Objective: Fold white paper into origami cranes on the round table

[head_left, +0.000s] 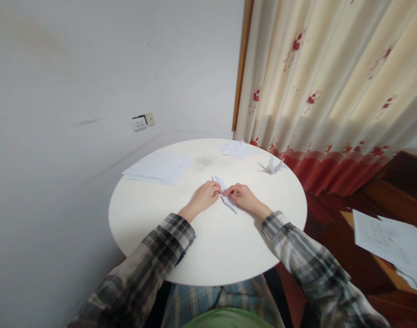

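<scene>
A narrow folded piece of white paper (pixel 230 204) lies slantwise on the round white table (pixel 208 246), between my two hands. My left hand (pixel 208 193) pinches its left side, fingers curled in. From the right, my right hand (pixel 241 195) grips the paper's other side with bent fingers. The fingertips nearly meet over its middle and cover part of the folds. One pointed end shows beyond the hands, the other toward me.
A folded paper crane (pixel 274 166) stands near the table's right edge. Paper scraps (pixel 236 149) lie at the back, and a stack of white sheets (pixel 157 167) at the left. Printed papers (pixel 389 239) rest on brown furniture at the right. A curtain (pixel 317 91) hangs behind.
</scene>
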Demonstrator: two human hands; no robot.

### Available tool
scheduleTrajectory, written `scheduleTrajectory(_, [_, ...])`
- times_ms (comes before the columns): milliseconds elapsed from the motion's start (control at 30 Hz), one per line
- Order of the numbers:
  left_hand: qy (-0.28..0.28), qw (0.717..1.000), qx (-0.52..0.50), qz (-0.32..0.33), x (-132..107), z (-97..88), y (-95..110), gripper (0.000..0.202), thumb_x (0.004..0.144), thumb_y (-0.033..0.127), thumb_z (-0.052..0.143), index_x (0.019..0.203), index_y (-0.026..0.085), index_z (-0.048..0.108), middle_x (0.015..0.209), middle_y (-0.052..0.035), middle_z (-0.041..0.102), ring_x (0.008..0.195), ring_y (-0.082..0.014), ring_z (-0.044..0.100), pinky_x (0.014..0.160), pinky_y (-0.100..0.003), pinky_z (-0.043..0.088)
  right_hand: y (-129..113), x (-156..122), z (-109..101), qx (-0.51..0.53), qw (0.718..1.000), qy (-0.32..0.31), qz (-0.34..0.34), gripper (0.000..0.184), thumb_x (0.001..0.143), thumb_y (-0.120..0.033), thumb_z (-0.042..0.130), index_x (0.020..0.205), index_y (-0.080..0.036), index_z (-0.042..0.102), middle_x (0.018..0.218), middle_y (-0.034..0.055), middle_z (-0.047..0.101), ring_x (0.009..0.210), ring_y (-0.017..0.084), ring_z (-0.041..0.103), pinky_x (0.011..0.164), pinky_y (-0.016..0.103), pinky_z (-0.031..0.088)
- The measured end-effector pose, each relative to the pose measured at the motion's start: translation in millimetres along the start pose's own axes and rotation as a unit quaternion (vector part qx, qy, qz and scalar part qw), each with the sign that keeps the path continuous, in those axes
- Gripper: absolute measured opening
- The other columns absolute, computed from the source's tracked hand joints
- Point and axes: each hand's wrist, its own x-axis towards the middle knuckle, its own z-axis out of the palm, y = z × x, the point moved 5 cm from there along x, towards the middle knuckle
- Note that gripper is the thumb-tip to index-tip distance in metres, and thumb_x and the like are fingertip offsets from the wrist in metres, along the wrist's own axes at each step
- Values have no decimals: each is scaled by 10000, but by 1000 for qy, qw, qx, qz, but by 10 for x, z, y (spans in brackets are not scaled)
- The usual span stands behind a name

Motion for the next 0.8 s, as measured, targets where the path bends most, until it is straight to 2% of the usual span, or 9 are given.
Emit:
scheduleTrajectory(167, [-13, 999, -33, -14, -8, 10, 36, 140, 773, 158, 491, 858, 190, 597, 935, -26, 609, 939, -161, 525, 861, -304, 422, -94, -11, -17, 29, 999, -20, -20, 190, 733, -77, 526, 789, -195, 664, 784, 12, 649, 766, 116, 556, 735, 232, 413])
scheduleTrajectory(367, [-30, 997, -69, -13, -3, 51, 22, 249, 808, 251, 500, 1038, 176, 563, 1079, -62, 601, 1036, -161, 516, 928, -315, 395, -114, -9, 3, 31, 999, -25, -34, 177, 732, -85, 550, 827, -200, 644, 845, 15, 650, 826, 129, 561, 795, 268, 418])
scheduleTrajectory(633, [-100, 991, -66, -50, 4, 125, -21, 352, 834, 253, 452, 1156, 134, 525, 1243, -97, 524, 1174, -169, 448, 1010, -321, 328, 63, 13, 18, -15, 1000, 19, -8, 121, 751, -117, 545, 828, -175, 618, 838, 38, 629, 816, 141, 560, 780, 287, 419])
scheduleTrajectory(800, [-107, 992, -49, -36, 6, 176, -58, 372, 846, 273, 425, 1184, 139, 503, 1270, -90, 500, 1202, -160, 418, 1025, -313, 303, 150, 14, 40, -57, 998, 19, -2, 174, 764, -173, 560, 928, -165, 617, 953, 69, 646, 911, 167, 561, 867, 333, 405])
